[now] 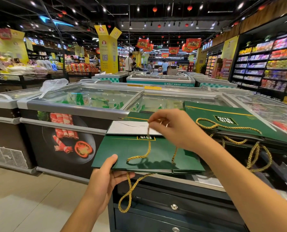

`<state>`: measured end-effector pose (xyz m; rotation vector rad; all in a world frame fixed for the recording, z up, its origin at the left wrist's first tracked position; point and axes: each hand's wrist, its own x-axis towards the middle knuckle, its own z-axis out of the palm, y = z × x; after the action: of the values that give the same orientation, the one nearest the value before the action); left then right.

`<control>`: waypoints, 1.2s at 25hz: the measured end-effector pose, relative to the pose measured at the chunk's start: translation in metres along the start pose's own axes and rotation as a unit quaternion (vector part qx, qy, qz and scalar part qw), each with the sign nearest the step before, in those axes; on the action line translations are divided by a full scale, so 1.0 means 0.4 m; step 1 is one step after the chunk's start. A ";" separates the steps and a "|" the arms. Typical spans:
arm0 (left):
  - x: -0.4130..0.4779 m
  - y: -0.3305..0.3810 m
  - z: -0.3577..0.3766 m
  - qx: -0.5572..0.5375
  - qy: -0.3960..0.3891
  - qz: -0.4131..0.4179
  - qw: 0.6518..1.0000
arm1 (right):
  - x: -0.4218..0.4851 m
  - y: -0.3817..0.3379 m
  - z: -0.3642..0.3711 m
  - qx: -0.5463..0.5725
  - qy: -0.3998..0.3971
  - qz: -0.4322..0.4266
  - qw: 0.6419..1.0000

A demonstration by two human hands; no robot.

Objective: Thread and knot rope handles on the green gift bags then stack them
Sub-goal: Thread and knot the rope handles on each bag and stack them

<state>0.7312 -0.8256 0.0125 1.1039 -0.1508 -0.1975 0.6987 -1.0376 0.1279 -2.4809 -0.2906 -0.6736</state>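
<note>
The left hand (106, 180) gripped the near edge of one flat bag (139, 148) on the tabletop (181, 180), the right hand (173, 126) pinched one rope (149, 144) of its two, and one stack (206, 113) of bags lay beside it.

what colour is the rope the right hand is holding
Gold, twisted rope, clearest in the head view against the green bag.

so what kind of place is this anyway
A supermarket, most likely: rows of glass-topped chest freezers, long shelves packed with packaged goods on the right, and red banners hanging from the ceiling over the aisles.
</note>
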 end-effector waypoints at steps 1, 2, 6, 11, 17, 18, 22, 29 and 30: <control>0.002 0.003 0.003 0.004 -0.003 0.003 1.000 | -0.013 0.004 0.015 -0.001 -0.033 0.020 0.999; 0.003 0.006 0.007 0.006 -0.007 0.006 1.000 | -0.026 0.005 0.027 0.001 -0.070 0.035 0.997; 0.013 0.021 0.021 0.020 -0.036 0.030 0.999 | -0.059 -0.009 0.077 -0.039 -0.201 0.027 0.978; 0.030 0.040 0.057 0.012 -0.051 0.096 0.994 | -0.057 -0.020 0.130 -0.196 -0.113 -0.065 0.972; 0.051 0.033 0.066 0.019 -0.094 0.090 0.991 | -0.028 -0.028 0.074 -0.075 0.131 -0.089 0.985; 0.051 0.029 0.071 0.016 -0.079 0.073 0.994 | -0.022 -0.026 0.058 -0.036 0.166 -0.091 0.981; 0.049 0.009 0.100 -0.011 -0.034 -0.019 0.999 | -0.010 -0.034 0.015 0.150 0.277 -0.034 0.949; 0.003 -0.006 0.144 -0.033 -0.108 -0.030 0.993 | -0.009 -0.033 0.046 0.445 0.371 0.140 0.803; 0.010 -0.007 0.144 -0.060 -0.098 -0.013 0.993 | -0.012 -0.025 0.046 0.460 0.361 0.137 0.800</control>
<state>0.7223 -0.8781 0.0356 0.9659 -0.2958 -0.3348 0.6985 -1.0194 0.1165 -1.1865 0.0530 -0.9869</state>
